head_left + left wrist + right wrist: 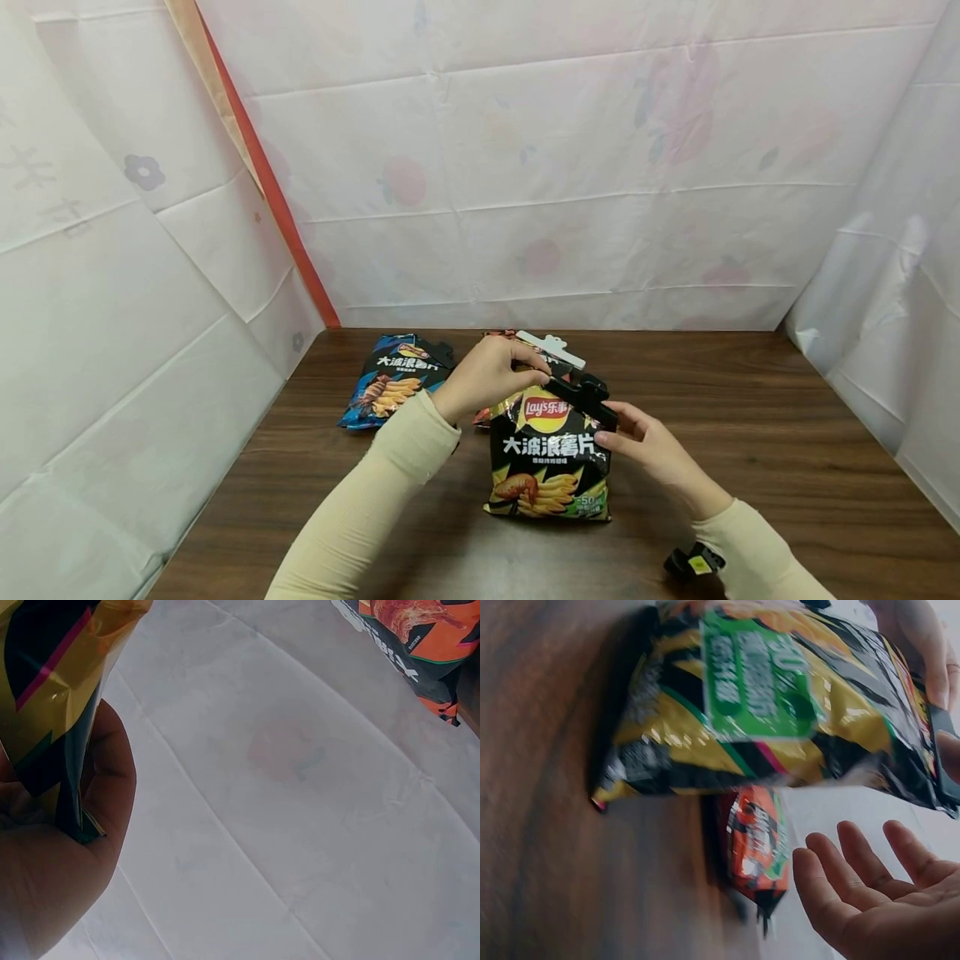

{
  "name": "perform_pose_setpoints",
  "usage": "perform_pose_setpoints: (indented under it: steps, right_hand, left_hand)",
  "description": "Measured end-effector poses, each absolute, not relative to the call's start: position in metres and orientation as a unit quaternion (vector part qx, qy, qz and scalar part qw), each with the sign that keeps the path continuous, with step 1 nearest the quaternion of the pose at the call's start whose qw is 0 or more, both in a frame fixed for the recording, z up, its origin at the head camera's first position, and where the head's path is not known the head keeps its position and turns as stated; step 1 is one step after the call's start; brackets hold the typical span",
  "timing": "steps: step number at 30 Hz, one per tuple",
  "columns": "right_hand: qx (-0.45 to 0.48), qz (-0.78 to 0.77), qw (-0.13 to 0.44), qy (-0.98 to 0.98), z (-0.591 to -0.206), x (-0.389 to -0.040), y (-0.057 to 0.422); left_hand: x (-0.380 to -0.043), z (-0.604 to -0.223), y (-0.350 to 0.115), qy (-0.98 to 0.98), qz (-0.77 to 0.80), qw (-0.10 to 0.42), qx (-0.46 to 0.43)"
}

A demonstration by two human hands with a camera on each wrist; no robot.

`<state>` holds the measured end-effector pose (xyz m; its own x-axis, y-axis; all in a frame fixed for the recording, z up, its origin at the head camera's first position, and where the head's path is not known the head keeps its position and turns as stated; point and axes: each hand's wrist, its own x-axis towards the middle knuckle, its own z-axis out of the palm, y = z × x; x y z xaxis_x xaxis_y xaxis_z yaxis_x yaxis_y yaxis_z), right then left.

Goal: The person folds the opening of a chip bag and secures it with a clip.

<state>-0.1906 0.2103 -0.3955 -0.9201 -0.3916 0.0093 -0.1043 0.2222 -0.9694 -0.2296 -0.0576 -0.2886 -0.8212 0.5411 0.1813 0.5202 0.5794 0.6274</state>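
A black and yellow bag of potato chips (549, 467) stands upright on the table in the head view. A black bag clip (581, 398) lies aslant across its top edge. My left hand (491, 375) pinches the top left corner of the bag, at the clip's left end. In the left wrist view its fingers (112, 776) curl round behind that corner. My right hand (648, 450) is at the clip's right end, thumb against the bag's front. In the right wrist view its four fingers (855, 870) spread loosely behind the bag, apart from it.
A blue chip bag (390, 387) with a black clip (438, 353) lies at the back left. Behind the standing bag is a red-orange one (757, 840) with a white clip (553, 348). The wooden table (750, 417) ends at white cloth walls (562, 167).
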Motion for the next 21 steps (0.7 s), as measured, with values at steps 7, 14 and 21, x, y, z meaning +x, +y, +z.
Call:
perform_pose_setpoints:
  steps: [7, 14, 21]
  right_hand:
    - [-0.148, -0.63, 0.175, 0.742, -0.403, -0.187, 0.202]
    - [-0.121, -0.642, 0.196, 0.731, -0.402, -0.183, 0.198]
    - [-0.104, -0.66, 0.188, 0.72, -0.404, -0.181, 0.194]
  left_hand:
    - [-0.231, -0.29, -0.057, 0.89, 0.342, 0.012, 0.3]
    - [-0.231, -0.291, -0.057, 0.893, 0.329, -0.006, 0.307]
    - [-0.229, -0.291, -0.055, 0.894, 0.331, -0.016, 0.302]
